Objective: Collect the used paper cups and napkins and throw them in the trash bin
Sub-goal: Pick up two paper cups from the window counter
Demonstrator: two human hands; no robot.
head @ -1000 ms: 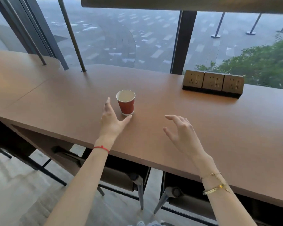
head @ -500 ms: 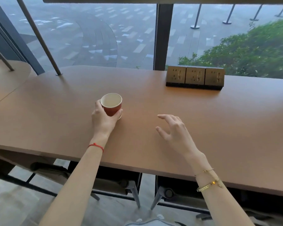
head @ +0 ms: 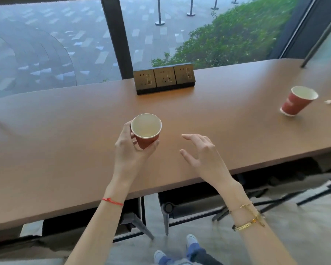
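the left hand (head: 130,150) has thumb and fingers wrapped round the lower wall of a red cup (head: 146,131), gripping it. the cup is raised over the table (head: 65,140) near its front edge, mouth up and tipped slightly toward the camera, its long axis close to upright. the pale inside shows; whether anything is left in it cannot be told. the right hand (head: 203,155) hovers just at 3 o'clock of that cup, fingers spread and loosely curled, holding nothing.

two cups are in view. the second cup (head: 298,101) stands on the table well off at 2 o'clock, near the right side, mouth up and leaning right in the wide-angle view. one small white scrap (head: 329,101) lies just at 3 o'clock of it; what it is cannot be told.

a block of three sockets (head: 163,78) sits at 12 o'clock by the table's far edge, against the window (head: 46,44). bare wood runs between the hands and the second cup, and to the left. two stools (head: 180,205) are tucked under the front edge.
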